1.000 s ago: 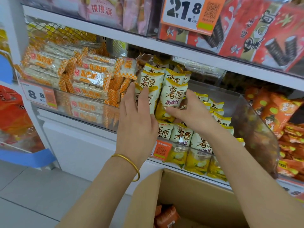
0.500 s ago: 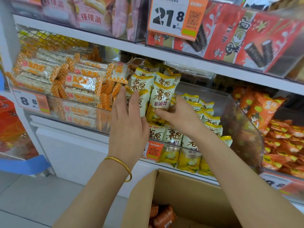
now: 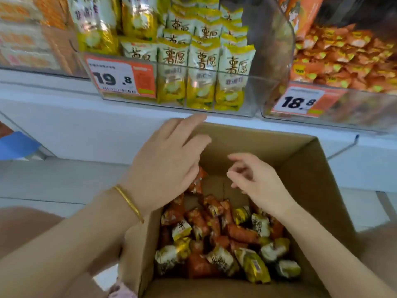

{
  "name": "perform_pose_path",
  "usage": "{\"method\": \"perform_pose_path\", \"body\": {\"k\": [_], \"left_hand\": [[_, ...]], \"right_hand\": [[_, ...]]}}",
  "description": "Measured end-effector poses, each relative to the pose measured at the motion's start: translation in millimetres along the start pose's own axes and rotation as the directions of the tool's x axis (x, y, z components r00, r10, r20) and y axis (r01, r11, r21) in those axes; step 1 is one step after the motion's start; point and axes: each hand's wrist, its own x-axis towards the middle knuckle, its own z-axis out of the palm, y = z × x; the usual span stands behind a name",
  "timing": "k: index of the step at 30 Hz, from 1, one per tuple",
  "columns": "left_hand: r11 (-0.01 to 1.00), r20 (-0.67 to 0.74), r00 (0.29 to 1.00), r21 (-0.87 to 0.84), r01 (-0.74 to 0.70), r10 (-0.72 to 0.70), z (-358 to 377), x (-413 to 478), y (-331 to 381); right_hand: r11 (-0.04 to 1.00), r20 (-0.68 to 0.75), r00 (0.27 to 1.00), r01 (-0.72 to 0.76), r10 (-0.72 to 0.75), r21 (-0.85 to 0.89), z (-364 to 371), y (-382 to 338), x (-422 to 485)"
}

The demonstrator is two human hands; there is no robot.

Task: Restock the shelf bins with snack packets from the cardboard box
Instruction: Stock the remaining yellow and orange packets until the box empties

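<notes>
Left hand [image 3: 165, 160] above the cardboard box [image 3: 318, 190], fingers loosely spread, gripping nothing. Right hand [image 3: 257, 183] over the box's middle, fingers half curled, likewise empty. Beneath both, orange and yellow snack packets [image 3: 214, 237] heaped on the box floor. Higher up, clear shelf bin [image 3: 264, 93] lined with upright yellow packets [image 3: 202, 78].

Beneath our fingers [image 3: 237, 171]: cardboard box [image 3: 311, 173] open, free to reach; snack packets [image 3: 214, 244] heaped below. Beyond our fingertips: its far wall, then clear bin [image 3: 255, 95] front.
</notes>
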Motion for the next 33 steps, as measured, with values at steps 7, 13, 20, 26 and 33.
{"method": "perform_pose_path", "body": {"k": [7,13,20,26,33], "left_hand": [[0.987,0.348,0.929,-0.048,0.152,-0.126,38.8,-29.4,24.5],[0.981,0.337,0.926,-0.028,0.19,-0.169,46.4,-13.6,24.5],[0.965,0.327,0.915,-0.028,0.261,-0.238,39.9,-7.1,18.6],[0.961,0.322,0.913,-0.032,0.274,-0.25,36.4,-3.7,18.0],[0.965,0.35,0.904,-0.005,0.262,-0.244,41.3,-2.8,18.0]], "right_hand": [[0.972,0.103,0.976,-0.173,0.191,-0.161,25.9,89.8,-18.4],[0.98,0.545,0.837,0.068,0.047,-0.189,118.1,96.5,-27.4],[0.933,0.713,0.673,0.095,0.197,-0.347,172.2,107.2,-13.1],[0.918,0.695,0.695,0.134,0.182,-0.374,208.8,106.5,-17.2],[0.936,0.687,0.714,0.132,0.137,-0.325,202.9,112.8,-17.9]]}}
